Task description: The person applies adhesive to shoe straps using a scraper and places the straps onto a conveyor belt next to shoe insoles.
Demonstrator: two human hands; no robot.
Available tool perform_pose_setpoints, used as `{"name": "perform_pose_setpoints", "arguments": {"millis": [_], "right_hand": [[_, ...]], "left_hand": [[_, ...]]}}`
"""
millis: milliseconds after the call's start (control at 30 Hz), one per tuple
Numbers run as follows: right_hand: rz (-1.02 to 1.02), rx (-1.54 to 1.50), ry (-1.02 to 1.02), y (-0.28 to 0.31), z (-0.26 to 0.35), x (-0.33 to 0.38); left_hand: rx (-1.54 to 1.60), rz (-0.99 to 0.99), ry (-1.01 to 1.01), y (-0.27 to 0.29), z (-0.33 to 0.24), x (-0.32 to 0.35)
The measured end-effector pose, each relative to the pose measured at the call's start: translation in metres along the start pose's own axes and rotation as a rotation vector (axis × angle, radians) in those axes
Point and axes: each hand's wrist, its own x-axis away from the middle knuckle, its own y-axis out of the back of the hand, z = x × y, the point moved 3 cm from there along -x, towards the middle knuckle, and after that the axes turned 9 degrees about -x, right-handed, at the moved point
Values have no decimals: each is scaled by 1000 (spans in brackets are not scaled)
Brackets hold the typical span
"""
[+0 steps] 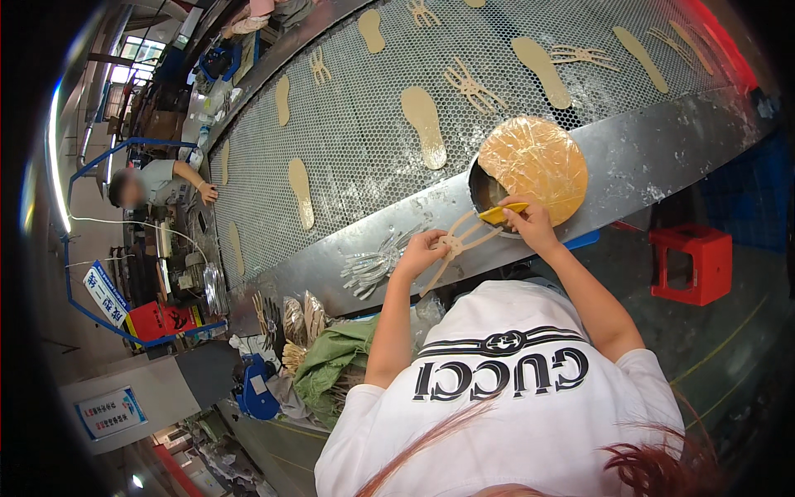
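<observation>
My left hand [421, 253] pinches a tan sandal upper [454, 242], several narrow straps joined at a middle piece, above the metal table edge. Its straps spread toward my right hand [532, 225], which grips a yellow brush-like tool [503, 213]; the tool's working end cannot be made out. That tool is at the near rim of a round dark pot [481, 184], partly covered by an orange-tan lid [537, 161] wrapped in clear film. Beside my left hand, a bunch of silvery-grey straps [374, 267] lies on the metal edge.
Tan insoles [424, 124] and strappy uppers [474, 87] lie spaced out on a mesh conveyor [356, 124] beyond the metal ledge [633, 153]. A red stool [691, 263] stands at right. Green cloth [335, 356] and bundled straps sit at lower left. A co-worker [161, 182] reaches to the conveyor's left end.
</observation>
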Motion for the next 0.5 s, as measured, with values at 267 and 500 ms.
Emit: {"name": "perform_pose_setpoints", "arguments": {"millis": [267, 500], "right_hand": [[35, 97, 122, -3, 2, 2], [85, 413, 300, 2, 3, 3]], "left_hand": [[-67, 1, -58, -1, 1, 8], [89, 160, -43, -6, -7, 19]]}}
